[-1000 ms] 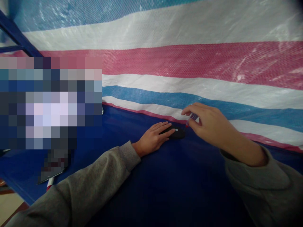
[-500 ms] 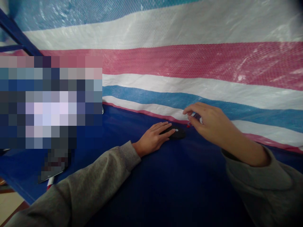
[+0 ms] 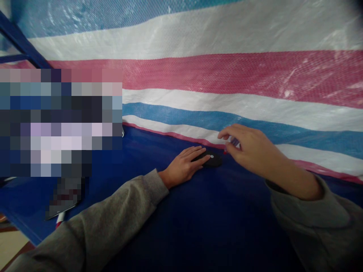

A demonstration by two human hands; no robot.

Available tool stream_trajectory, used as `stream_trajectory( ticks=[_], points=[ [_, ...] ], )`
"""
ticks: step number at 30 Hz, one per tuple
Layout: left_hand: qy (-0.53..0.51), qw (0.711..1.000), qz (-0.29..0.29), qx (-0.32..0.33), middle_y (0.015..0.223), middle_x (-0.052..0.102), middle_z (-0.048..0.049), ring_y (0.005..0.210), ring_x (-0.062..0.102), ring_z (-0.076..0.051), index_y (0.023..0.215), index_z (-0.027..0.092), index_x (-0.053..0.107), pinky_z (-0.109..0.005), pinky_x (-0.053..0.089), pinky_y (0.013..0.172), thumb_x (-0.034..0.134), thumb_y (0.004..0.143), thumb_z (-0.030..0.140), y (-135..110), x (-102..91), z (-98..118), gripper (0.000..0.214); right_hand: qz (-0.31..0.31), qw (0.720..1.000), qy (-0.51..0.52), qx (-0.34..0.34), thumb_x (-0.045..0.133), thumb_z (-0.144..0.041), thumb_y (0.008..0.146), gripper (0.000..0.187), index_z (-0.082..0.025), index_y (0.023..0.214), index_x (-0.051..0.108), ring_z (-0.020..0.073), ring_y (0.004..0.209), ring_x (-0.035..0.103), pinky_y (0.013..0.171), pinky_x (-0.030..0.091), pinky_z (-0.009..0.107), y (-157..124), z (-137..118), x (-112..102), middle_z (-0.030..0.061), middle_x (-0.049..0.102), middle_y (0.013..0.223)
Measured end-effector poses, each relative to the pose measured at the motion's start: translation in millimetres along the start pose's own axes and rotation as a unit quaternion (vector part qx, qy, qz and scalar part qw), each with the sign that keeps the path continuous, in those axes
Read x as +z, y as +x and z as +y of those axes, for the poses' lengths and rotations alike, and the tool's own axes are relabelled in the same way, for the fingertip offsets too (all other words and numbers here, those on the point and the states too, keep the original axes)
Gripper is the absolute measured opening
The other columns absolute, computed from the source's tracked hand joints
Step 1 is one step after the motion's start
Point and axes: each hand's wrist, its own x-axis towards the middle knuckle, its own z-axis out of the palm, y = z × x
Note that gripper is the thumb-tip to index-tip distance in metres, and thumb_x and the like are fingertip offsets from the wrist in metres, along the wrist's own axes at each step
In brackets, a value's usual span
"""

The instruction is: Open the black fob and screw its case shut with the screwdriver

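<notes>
My left hand lies palm down with fingers stretched out over a flat, black, rounded object. A small pale round mark shows on that object near my index fingertip. To the right, my right hand hovers with curved fingers, thumb below the index finger. In the gap between them shows a small see-through object, tilted, with a red tip pointing down. My fingers seem to curl round it, though the far side of the grip is hidden. Its kind is too small to make out.
A dark blue surface lies under both hands. Behind it hangs a striped plastic sheet in red, white and blue. A blue metal frame stands at upper left. By my left sleeve are a white-and-red stick and a blurred-out area.
My right hand has shifted very slightly left, and the see-through object looks a little more upright. My left hand stays in place on the black object.
</notes>
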Motion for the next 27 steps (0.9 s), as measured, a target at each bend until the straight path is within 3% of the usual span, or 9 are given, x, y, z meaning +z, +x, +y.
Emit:
stream_trajectory(
  ticks=[7,10,27],
  points=[
    [0.001,1.000,-0.002,-0.002,0.143,0.049,-0.0125,0.138,0.041,-0.025,0.137,0.020,0.049,-0.048,0.040,0.112,0.046,0.099,0.026,0.3,-0.6,1.5,0.039,-0.005,1.000,-0.007,-0.011,0.046,-0.014,0.080,0.028,-0.018,0.099,0.065,0.0229,0.081,0.065,0.075,0.046,0.036,-0.8,-1.5,-1.8,0.0082,0.069,0.099],
    [0.008,1.000,-0.005,-0.008,0.143,0.050,-0.0124,0.137,0.042,-0.025,0.137,0.020,0.048,-0.048,0.040,0.112,0.046,0.099,0.025,1.0,-0.9,3.0,0.039,-0.011,1.000,0.006,0.005,0.044,-0.019,0.085,0.023,-0.018,0.095,0.065,0.0230,0.080,0.065,0.073,0.046,0.036,-0.3,-2.0,-2.3,0.0073,0.070,0.092],
    [0.010,1.000,-0.009,-0.019,0.142,0.050,-0.0126,0.137,0.043,-0.025,0.137,0.020,0.047,-0.048,0.042,0.110,0.045,0.099,0.024,1.5,-1.1,6.6,0.038,0.035,0.999,0.032,-0.020,0.049,-0.013,0.083,0.018,-0.017,0.092,0.063,0.0191,0.070,0.063,0.070,0.046,0.033,3.2,3.1,-2.4,0.0056,0.069,0.084]
  ],
)
